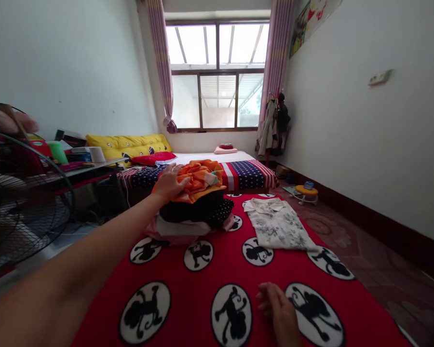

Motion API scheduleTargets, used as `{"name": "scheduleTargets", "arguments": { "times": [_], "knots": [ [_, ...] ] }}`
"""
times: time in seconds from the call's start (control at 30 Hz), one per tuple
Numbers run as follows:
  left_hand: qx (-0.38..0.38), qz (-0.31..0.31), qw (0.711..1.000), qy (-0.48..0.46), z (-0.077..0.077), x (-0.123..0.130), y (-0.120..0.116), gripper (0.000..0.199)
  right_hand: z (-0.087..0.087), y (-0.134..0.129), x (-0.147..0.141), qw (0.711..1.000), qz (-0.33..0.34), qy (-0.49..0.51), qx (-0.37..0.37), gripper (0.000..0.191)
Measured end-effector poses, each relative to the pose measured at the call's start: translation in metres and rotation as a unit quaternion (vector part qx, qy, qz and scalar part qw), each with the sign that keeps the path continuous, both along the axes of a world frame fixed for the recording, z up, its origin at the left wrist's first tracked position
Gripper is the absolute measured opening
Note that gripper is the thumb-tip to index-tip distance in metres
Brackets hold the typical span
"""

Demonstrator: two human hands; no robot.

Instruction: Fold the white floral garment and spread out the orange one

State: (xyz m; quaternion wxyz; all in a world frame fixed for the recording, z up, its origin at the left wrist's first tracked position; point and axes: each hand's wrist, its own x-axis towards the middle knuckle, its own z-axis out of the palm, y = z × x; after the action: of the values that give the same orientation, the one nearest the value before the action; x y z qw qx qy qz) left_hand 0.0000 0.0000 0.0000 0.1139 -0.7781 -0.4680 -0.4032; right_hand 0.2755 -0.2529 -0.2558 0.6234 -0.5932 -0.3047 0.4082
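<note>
Blanket [191, 306], red, beneath right hand [278, 308]: half-curled, empty, contact unclear, forearm cut off. Farther out, printed shirt [280, 225] lying flat at right. Left hand [170, 183] spread over orange cloth [199, 177] atop clothes pile [191, 208], fingertips partly hidden, grip impossible to tell. Apparently reaching for the top layer; probably calls for gathering that cloth alone. Lower layers hard to separate by eye.

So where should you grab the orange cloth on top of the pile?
Probably by the raised folds of the orange cloth, coming from above and the left. It lies crumpled, so the folds stand up for fingers to pinch, and the left hand is at that side. Reaching underneath might catch the black cloth too.
</note>
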Motion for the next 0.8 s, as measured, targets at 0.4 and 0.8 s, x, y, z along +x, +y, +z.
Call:
{"name": "scheduleTargets", "arguments": {
  "times": [0.4, 0.8],
  "knots": [
    [-0.244, -0.132, 0.961, 0.016, -0.245, 0.046, -0.182, 0.050, 0.003, -0.002, -0.007, 0.997, -0.059, -0.042, 0.031, 0.051],
    [-0.273, -0.130, 0.943, -0.139, -0.249, 0.040, -0.189, 0.021, 0.061, 0.091, 0.075, 0.879, -0.043, -0.471, -0.057, 0.029]
  ]
}}
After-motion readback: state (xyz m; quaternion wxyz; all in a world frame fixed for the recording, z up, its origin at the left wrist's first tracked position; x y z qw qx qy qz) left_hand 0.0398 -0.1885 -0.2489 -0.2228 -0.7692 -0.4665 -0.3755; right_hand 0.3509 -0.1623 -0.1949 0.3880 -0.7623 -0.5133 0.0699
